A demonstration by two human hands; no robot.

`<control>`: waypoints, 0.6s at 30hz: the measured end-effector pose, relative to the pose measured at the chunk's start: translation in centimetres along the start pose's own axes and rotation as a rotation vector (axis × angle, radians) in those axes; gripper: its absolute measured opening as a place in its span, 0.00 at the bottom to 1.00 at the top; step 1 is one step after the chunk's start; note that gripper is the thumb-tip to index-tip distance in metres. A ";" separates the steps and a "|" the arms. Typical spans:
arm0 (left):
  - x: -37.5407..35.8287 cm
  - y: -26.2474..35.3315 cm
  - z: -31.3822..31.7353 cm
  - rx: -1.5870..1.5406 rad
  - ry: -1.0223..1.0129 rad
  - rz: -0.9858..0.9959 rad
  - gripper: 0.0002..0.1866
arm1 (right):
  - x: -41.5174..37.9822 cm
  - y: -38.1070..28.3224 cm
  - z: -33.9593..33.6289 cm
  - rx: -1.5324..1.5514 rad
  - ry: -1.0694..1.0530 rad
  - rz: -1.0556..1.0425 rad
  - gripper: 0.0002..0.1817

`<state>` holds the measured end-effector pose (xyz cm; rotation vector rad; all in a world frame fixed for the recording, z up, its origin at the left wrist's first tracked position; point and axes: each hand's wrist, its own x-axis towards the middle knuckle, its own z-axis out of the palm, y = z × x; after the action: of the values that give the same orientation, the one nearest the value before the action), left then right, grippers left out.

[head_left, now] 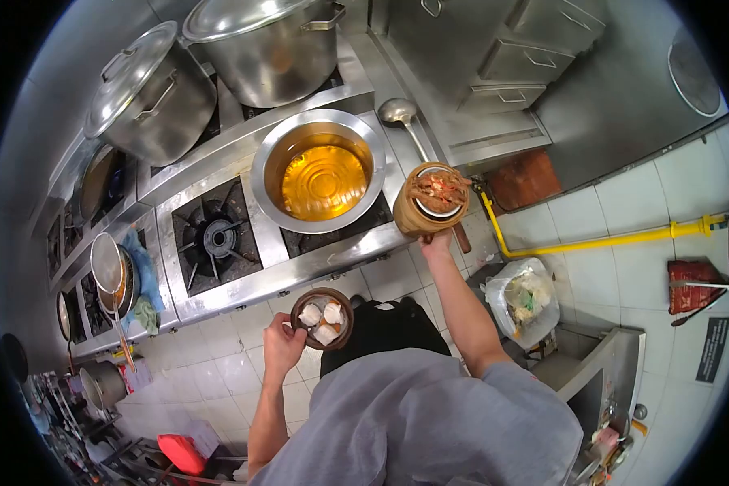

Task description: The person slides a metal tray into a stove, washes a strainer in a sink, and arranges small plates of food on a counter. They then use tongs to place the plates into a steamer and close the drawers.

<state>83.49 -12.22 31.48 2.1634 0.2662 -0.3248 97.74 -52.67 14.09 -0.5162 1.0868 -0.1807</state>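
Note:
My left hand (283,342) is closed on the rim of a small round bamboo steamer basket (347,332), held in front of my body above the floor. Several white dumplings (330,313) with bits of orange lie inside it. My right hand (437,243) grips the near side of a stack of bamboo steamers (407,212) at the right end of the stove; some of its fingers are hidden. In the top steamer sits a bowl of reddish-brown food (439,189), which looks like chicken feet.
A wide metal pot of golden oil-like liquid (324,182) stands on the stove beside a bare burner (219,237). Two lidded stockpots (271,61) are behind. A ladle (413,130) lies near the steamers. A yellow pipe (591,240) and a lined waste bin (526,304) are at right.

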 end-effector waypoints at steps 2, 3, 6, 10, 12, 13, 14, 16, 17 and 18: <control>0.5 -0.3 0.5 -0.019 -0.005 -0.019 0.10 | -0.5 0.0 -0.2 -0.034 -0.057 0.034 0.16; 0.7 -0.7 0.9 -0.029 -0.005 -0.035 0.10 | -0.8 -0.2 0.1 -0.038 -0.047 0.026 0.16; 1.0 -1.3 1.9 -0.024 -0.010 -0.054 0.10 | 0.1 -0.3 -0.2 -0.026 -0.092 -0.044 0.13; 0.6 -1.8 3.5 -0.037 -0.010 -0.075 0.10 | -0.4 -2.0 -2.3 -0.109 -0.217 0.035 0.12; 0.0 -0.8 4.1 -0.051 0.012 -0.092 0.09 | -3.9 -5.8 -1.5 -0.324 -0.300 -0.061 0.11; -0.3 -0.4 4.6 -0.059 0.026 -0.102 0.09 | -4.8 -7.7 -1.4 -0.434 -0.343 -0.109 0.11; -0.7 -0.2 5.1 -0.048 0.046 -0.109 0.08 | -4.6 -10.1 -1.1 -0.533 -0.336 -0.211 0.10; -1.5 1.3 6.2 -0.083 0.081 -0.129 0.09 | -2.4 -15.3 0.4 -0.592 -0.394 -0.485 0.09; -2.1 2.0 7.1 -0.102 0.102 -0.141 0.09 | -0.9 -18.3 1.5 -0.628 -0.416 -0.599 0.09; -2.5 2.2 8.1 -0.126 0.126 -0.121 0.09 | 0.6 -21.4 3.1 -0.664 -0.440 -0.714 0.10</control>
<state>80.72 -20.22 29.46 2.0505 0.4776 -0.2334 103.07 -70.49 25.10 -1.4652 0.4694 -0.3107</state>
